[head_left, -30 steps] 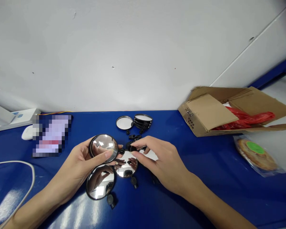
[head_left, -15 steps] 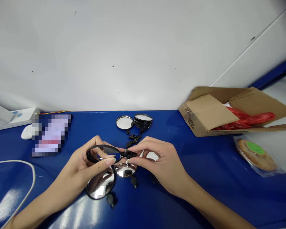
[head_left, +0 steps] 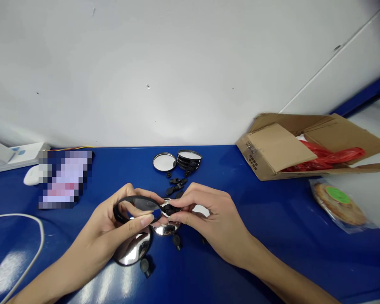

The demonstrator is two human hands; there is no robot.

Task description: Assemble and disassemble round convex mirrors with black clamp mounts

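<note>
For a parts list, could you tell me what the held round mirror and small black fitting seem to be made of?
The round mirror looks like silvered glass, perhaps acrylic, given its glossy face, in a black rim. The fitting looks like matte moulded plastic, given its dull surface.
</note>
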